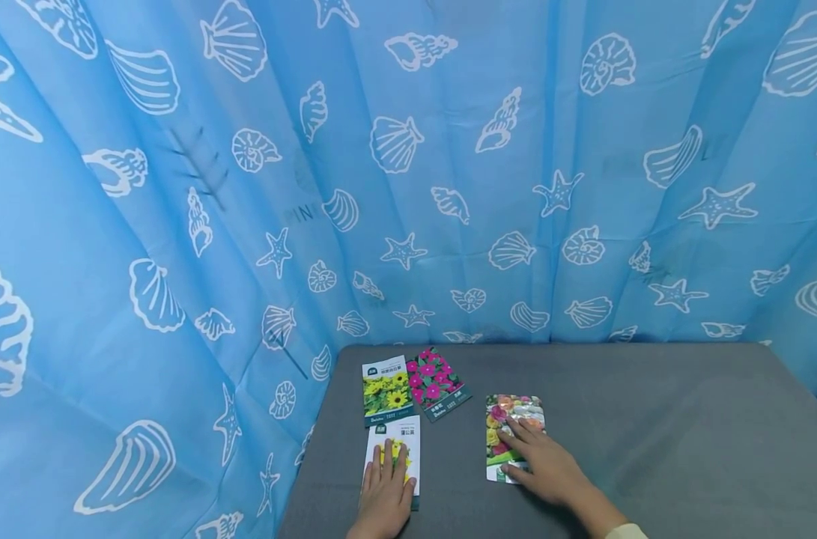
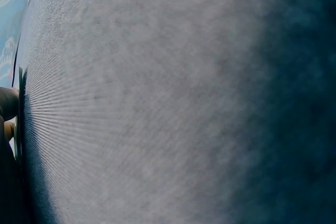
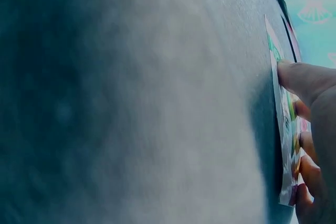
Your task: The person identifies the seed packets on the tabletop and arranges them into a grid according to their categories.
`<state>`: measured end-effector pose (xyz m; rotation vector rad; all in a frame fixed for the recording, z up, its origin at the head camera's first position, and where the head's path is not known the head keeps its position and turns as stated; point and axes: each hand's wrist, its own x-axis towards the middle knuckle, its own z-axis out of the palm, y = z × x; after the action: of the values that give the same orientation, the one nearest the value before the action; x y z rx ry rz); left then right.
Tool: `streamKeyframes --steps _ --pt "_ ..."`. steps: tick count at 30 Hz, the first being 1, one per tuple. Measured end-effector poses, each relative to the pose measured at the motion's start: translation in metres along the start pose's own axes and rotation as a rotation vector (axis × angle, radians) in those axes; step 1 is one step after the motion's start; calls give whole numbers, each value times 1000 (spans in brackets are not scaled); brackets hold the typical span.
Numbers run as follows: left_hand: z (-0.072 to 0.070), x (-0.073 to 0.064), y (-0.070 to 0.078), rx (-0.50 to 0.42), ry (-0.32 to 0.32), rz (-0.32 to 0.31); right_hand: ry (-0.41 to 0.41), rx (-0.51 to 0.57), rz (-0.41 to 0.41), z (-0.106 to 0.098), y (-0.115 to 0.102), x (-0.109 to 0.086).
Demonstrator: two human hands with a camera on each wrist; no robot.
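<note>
Four fingers and the thumb of my left hand [image 1: 386,494] lie flat on a white flower seed packet [image 1: 411,434] with yellow blooms, covering much of its picture. To the right, my right hand [image 1: 548,466] rests with spread fingers on a seed packet [image 1: 494,410] showing multicoloured roses. The right wrist view shows that packet [image 3: 280,103] nearly edge-on, with the thumb [image 3: 304,80] touching its face. In the left wrist view, only dark fingers [image 2: 7,103] and a thin packet edge appear at the left border.
Just beyond the left hand lie a yellow-flower seed packet [image 1: 386,395] and a tilted pink-flower seed packet [image 1: 435,380], close together. All are on a grey cloth-covered table [image 1: 684,434]. A blue curtain [image 1: 448,187] with white shells hangs behind and at the left.
</note>
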<state>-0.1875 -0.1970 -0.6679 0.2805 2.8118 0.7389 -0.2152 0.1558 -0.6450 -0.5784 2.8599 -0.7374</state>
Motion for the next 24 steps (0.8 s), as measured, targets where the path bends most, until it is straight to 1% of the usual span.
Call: streamKeyframes --steps 3,10,16,21,24 --pt "0 -1 0 3 4 -2 6 -1 10 -1 5 0" --pt "4 0 -5 -22 13 12 -1 4 28 -5 16 0" --pt "4 0 -3 5 0 -4 0 11 53 -10 22 -1" --pt "2 0 -1 12 5 -2 -3 7 81 -14 26 -2" --pt "2 0 -1 19 -4 -14 -2 -2 80 -16 28 -3"
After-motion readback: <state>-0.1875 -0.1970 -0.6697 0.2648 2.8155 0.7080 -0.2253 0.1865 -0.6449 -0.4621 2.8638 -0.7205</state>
